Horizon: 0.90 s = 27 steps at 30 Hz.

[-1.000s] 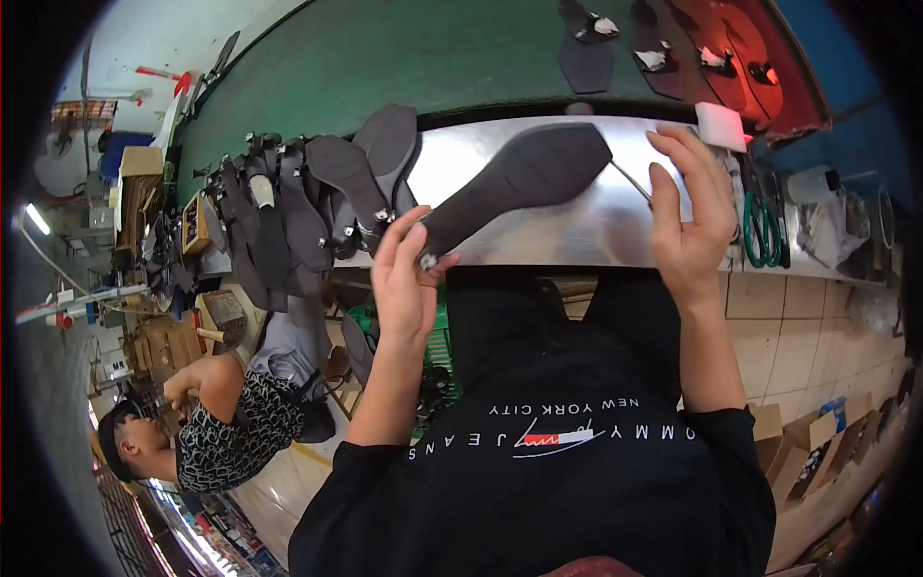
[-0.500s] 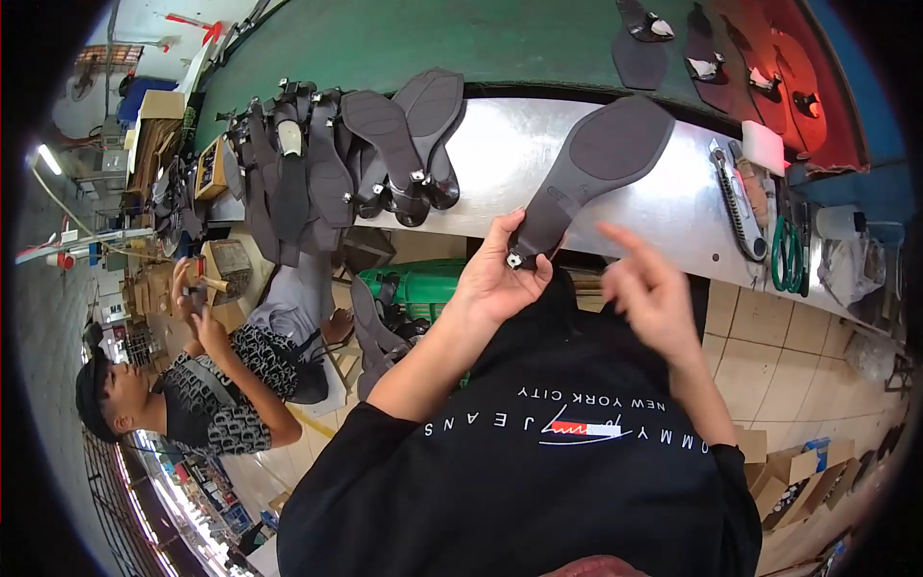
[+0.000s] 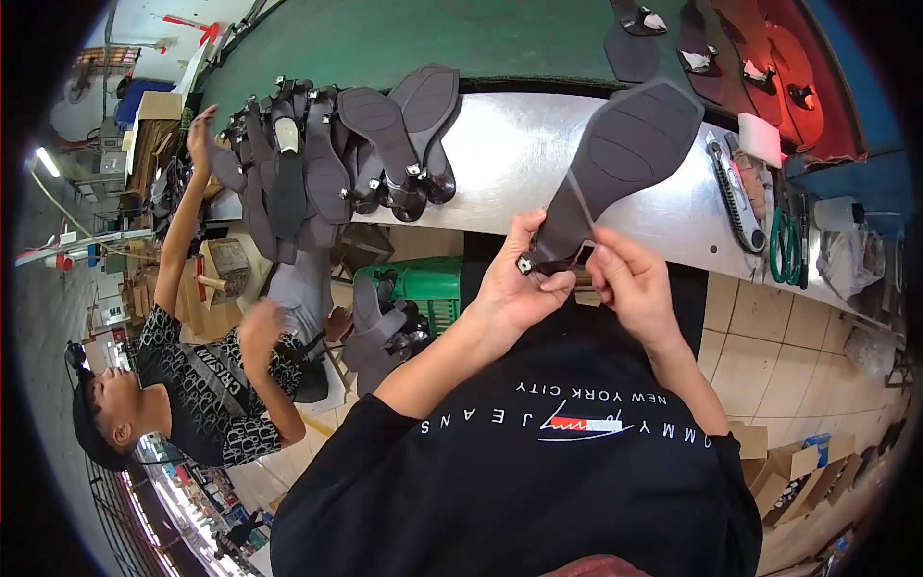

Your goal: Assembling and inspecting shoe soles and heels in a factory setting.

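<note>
A dark heeled sandal (image 3: 638, 137) is held sole-up over the metal table edge. My left hand (image 3: 520, 278) is closed around its heel end, where a small pale metallic heel tip shows. My right hand (image 3: 632, 287) is pinched at the sole's right edge, near the narrow middle part. A thin, light line runs across the sole down to those fingertips; what they grip is too small to make out. To the left, several similar dark sandals (image 3: 377, 130) lie side by side with soles up on the table.
A utility knife (image 3: 738, 207), green-handled scissors (image 3: 786, 245) and a white block (image 3: 760, 140) lie on the right of the metal table (image 3: 510, 139). More sandals rest on the green surface (image 3: 538, 43) behind. A green crate (image 3: 428, 288) stands below. A co-worker (image 3: 183, 394) sits at the left.
My right hand has moved from pointing beside the sandal to pinching at its sole edge. The sandal has shifted slightly right and away. The co-worker has stretched an arm toward the sandals.
</note>
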{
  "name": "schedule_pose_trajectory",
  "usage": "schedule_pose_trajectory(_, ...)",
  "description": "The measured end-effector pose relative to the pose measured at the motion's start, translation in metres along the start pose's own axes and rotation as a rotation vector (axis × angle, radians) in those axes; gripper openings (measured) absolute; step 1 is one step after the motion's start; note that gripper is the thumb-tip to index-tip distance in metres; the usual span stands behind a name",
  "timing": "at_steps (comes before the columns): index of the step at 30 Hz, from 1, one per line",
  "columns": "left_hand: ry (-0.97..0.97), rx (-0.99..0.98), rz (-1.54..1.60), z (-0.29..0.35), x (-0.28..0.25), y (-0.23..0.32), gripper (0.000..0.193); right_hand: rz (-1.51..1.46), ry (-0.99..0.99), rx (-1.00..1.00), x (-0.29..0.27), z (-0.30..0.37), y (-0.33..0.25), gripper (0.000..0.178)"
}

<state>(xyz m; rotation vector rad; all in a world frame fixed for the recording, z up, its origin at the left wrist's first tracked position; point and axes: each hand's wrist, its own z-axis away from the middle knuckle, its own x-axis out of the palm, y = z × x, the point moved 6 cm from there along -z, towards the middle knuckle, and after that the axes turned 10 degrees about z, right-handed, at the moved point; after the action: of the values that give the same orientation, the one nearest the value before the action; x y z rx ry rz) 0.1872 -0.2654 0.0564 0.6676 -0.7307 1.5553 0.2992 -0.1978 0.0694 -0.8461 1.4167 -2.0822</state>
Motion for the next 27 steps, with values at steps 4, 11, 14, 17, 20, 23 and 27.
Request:
schedule_pose_trajectory(4, -0.037, 0.251, -0.237, 0.002, 0.007, 0.02, 0.018, -0.036, -0.193, 0.103, 0.005, 0.002, -0.009, 0.041)
schedule_pose_trajectory(11, -0.038, 0.912, -0.715, 0.016, 0.033, 0.041, 0.067, -0.085, -0.285, 0.207, 0.036, 0.009, -0.004, 0.059)
schedule_pose_trajectory(14, -0.085, 0.938, -0.738, 0.016, 0.033, 0.042, 0.07, -0.203, -0.258, 0.217, 0.036, 0.008, -0.005, 0.054)
schedule_pose_trajectory(17, -0.12, 0.958, -0.783, 0.021, 0.039, 0.04, 0.071, -0.394, -0.256, 0.247, 0.027, 0.004, -0.008, 0.045)
schedule_pose_trajectory(20, -0.088, 0.929, -0.714, 0.019, 0.039, 0.043, 0.076, -0.579, -0.342, 0.218, 0.025, 0.004, -0.015, 0.026)
schedule_pose_trajectory(23, -0.065, 0.946, -0.689, 0.021, 0.038, 0.049, 0.082, 0.153, -0.12, 0.077, 0.019, 0.01, -0.016, 0.02)
schedule_pose_trajectory(27, -0.076, 0.884, -0.689, 0.021, 0.043, 0.047, 0.085, 0.676, 0.082, -0.451, 0.024, 0.005, -0.037, 0.01)
